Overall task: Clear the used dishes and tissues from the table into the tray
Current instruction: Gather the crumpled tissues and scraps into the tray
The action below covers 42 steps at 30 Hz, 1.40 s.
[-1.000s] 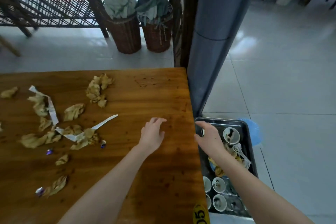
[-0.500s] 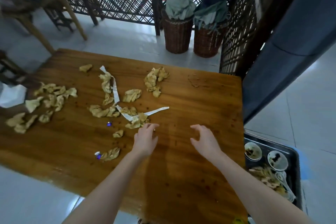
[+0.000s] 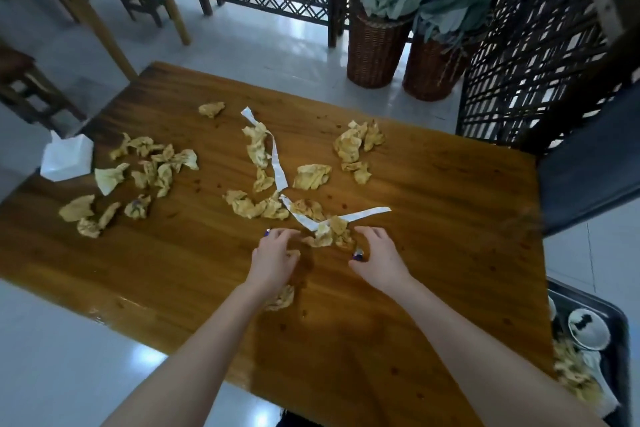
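The wooden table stands on pale tile, with a lattice screen behind it. The nearest clump of tissues lies between the two hands, which are apart and cupped either side of it. The right hand touches its edge with loosely bent fingers. The left hand is more curled, and I cannot tell whether it grips anything.

A loose scoop would probably shed scraps. The white paper strip trails out beyond the right fingers, and a small foil wrapper by the right thumb could slip free. The tissue under the left wrist may get brushed toward the near edge. The tray sits well right of the right hand, off the table, so dropped pieces would land on the floor.
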Tool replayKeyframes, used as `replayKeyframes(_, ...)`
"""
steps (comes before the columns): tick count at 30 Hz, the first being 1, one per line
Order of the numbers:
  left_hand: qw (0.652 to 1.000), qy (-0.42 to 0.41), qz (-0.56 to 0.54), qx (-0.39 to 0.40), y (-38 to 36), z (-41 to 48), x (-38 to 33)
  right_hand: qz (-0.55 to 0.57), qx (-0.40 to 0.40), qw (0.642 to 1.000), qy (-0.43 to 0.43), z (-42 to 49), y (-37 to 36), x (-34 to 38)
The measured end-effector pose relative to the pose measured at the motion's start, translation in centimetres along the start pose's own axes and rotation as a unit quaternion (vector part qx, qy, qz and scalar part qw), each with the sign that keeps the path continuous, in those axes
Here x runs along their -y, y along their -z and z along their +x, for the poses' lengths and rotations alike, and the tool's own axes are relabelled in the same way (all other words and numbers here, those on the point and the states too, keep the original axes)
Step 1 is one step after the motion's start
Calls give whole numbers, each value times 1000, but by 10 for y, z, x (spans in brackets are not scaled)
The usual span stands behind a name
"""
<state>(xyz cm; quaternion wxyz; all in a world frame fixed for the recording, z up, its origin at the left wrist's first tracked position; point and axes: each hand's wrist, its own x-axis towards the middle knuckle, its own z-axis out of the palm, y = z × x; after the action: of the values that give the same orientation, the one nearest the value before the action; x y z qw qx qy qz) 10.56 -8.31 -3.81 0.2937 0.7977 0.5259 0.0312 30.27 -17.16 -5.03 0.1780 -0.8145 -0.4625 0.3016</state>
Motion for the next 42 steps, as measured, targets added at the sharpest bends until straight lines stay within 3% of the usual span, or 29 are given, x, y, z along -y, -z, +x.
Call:
replayKeyframes(7,1000,-16,-27,5,17,34,36,-63,-25,997,-31,38,-38,27)
replayKeyframes(17,998,-35,-48,16,31,62,65,-130,3,988,-86,69,-67,53)
replayKeyframes(30,997,-31,-66,30,45,69,74,-49,-50,997,-45,67,-58,68)
replayKeyframes(42,995,-41,-86,-8,60,82,78,2,-97,995,-1,101,-40,101)
